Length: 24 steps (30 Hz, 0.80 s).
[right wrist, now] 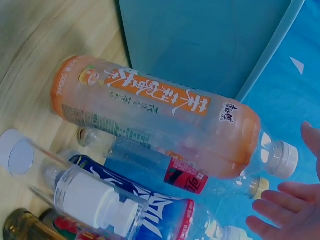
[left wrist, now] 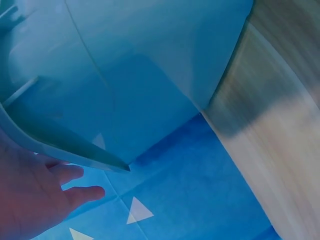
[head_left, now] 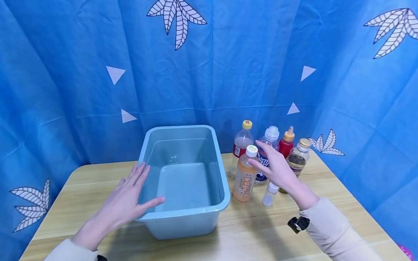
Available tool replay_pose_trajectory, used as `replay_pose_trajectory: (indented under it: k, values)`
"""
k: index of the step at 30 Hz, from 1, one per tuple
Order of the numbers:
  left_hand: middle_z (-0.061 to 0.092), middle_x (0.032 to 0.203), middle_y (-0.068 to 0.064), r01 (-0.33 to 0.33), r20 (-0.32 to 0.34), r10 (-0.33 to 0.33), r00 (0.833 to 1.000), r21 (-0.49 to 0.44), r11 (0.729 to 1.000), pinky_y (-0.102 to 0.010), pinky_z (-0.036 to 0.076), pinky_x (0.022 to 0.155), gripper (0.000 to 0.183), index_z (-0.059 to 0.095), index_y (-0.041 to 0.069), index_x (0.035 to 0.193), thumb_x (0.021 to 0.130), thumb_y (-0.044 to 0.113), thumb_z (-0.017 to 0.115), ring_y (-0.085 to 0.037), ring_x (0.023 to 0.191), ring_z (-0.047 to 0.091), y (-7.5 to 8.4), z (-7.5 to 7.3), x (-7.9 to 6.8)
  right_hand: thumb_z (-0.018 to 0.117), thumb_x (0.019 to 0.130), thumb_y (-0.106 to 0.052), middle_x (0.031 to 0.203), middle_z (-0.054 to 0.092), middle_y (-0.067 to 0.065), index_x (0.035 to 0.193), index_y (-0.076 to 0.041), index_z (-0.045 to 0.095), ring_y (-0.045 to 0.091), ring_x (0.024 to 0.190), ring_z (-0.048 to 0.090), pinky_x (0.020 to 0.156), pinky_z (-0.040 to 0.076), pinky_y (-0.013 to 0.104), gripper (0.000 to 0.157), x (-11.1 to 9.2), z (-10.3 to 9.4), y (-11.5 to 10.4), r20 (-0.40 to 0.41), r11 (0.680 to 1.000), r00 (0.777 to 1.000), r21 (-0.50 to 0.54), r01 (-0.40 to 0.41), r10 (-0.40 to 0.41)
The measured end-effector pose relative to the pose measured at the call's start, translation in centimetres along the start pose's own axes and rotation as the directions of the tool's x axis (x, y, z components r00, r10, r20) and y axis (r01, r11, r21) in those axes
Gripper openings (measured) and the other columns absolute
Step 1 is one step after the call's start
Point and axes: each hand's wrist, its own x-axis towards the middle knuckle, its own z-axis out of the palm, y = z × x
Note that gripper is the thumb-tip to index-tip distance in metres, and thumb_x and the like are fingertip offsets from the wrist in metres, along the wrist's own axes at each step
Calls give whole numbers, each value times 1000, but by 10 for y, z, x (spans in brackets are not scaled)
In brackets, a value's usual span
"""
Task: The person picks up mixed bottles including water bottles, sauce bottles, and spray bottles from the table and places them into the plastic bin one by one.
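- An orange bottle [head_left: 244, 179] stood upright on the table [head_left: 189, 259], just right of the blue tub [head_left: 183, 224], its white cap [head_left: 251, 151] in place.
- The right hand [head_left: 277, 170] was beside that cap, thumb and fingers spread well apart, its grip holding nothing; from its wrist view, a gap showed between fingers and cap.
- The left hand [head_left: 129, 198] lay flat-fingered over the tub's near left rim, thumb out wide, nothing in its grip; I couldn't tell whether it touched the rim.
- Behind and right of the orange bottle stood a red-labelled bottle [head_left: 243, 138], a blue-labelled bottle [head_left: 262, 172], a red bottle [head_left: 286, 145], a brown bottle [head_left: 297, 160] and a small bottle [head_left: 270, 195].
- To my eye, this was the reach, before any hold.
- The next move seemed to call for closing thumb and fingers around the orange bottle without knocking its close neighbours.
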Motion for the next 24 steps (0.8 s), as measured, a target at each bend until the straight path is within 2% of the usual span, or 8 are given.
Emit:
replay_pose_trajectory:
  k: [9,24]
  values:
    - [6,146,-18,-6,34,7,999,-24,1000,-59,17,98,102,14,3,141,72,70,48,-36,132,7,4,-1,-10,58,85,-35,130,43,17,131,-2,39,32,119,40,92,37,49,60,4,5,0,-44,997,999,70,-12,15]
    - [7,145,-22,-13,25,14,1000,-38,999,-58,20,98,107,16,-4,139,70,70,51,-38,131,7,4,3,-15,61,84,-29,117,55,15,122,-1,50,28,105,53,86,44,42,48,10,11,3,-106,986,993,162,-27,44]
